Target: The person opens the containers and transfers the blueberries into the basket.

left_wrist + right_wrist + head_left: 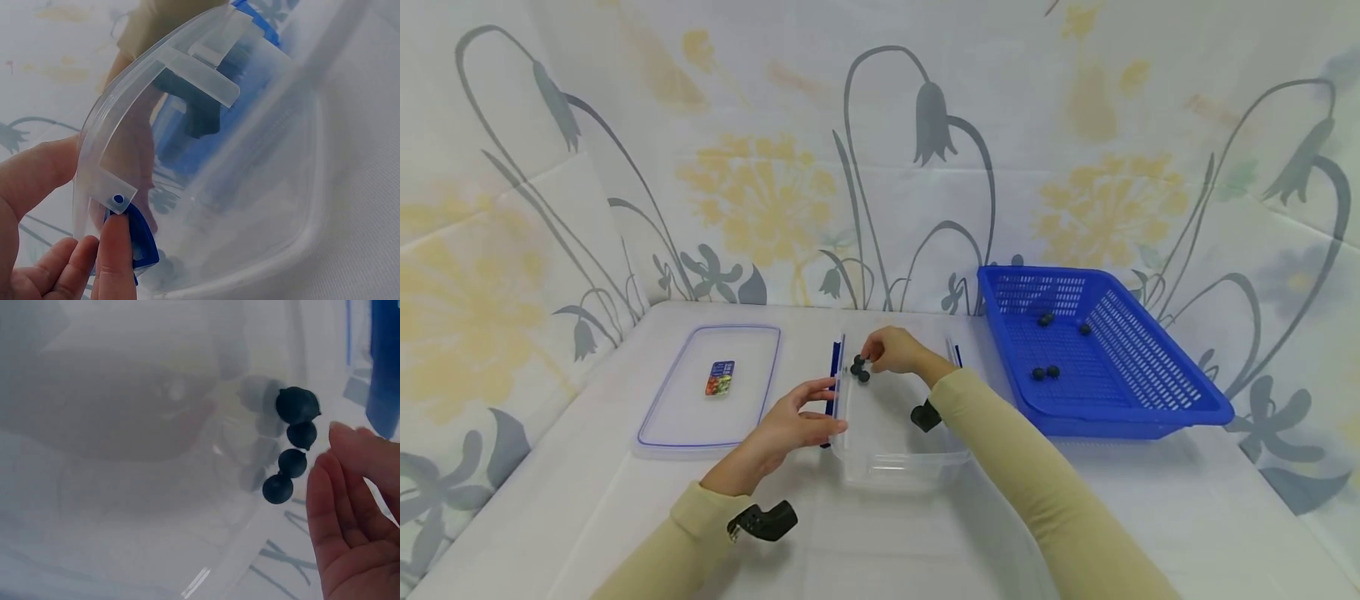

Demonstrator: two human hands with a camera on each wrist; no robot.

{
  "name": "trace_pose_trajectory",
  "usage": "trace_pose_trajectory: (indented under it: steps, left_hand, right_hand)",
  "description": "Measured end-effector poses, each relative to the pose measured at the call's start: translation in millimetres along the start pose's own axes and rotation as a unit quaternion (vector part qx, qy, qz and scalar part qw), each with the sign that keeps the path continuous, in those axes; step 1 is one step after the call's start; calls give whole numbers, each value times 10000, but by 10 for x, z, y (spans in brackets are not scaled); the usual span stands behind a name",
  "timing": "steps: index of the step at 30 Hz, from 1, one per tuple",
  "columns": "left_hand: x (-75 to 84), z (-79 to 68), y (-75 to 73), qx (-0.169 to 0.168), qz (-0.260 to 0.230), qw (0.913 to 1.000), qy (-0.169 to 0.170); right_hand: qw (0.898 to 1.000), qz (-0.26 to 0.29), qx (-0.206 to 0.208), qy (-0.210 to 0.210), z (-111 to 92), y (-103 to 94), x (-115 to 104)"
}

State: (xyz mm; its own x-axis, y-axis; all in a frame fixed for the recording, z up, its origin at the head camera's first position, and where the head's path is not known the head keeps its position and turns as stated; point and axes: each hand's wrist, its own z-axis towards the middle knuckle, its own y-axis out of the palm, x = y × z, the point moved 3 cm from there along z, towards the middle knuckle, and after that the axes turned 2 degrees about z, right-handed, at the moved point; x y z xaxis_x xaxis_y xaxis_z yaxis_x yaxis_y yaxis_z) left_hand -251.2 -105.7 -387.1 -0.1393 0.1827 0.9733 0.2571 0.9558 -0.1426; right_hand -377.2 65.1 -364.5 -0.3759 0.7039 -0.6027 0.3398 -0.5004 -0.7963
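Observation:
A clear plastic container (898,471) with blue side latches stands in the middle of the table. My left hand (790,427) grips its left side, with the thumb at the rim and fingers by the blue latch (142,244). Inside, several small dark balls (859,367), berry-like with tiny nubs, sit close together by the left wall. My right hand (895,350) reaches in over them. In the right wrist view its fingertips (322,465) are beside the dark balls (292,464), and no ball shows between thumb and fingers.
A blue perforated basket (1105,425) stands to the right with several more dark balls in it. On the left lies a clear lid (681,417) with a blue seal and a colourful label (720,377). A flower-print cloth (887,167) hangs behind the table.

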Motion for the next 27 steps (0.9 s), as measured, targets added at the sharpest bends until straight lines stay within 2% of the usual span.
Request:
trace_pose_trajectory:
  steps: [6,14,21,27]
  left_hand:
    - [-5,-1,-7,-37,-104,9999,86]
    - [-2,10,-20,-39,-111,9999,67]
    - [16,17,-32,33,-63,9999,80]
    - [2,-4,-14,27,-78,10000,-19]
  right_hand:
    - [9976,-579,-339,-174,20,92,-7]
    - [9909,-1086,-792,97,-7,151,-4]
    - [9908,-931,-986,-39,7,141,-39]
    - [9953,-406,-818,-317,-24,46,-105]
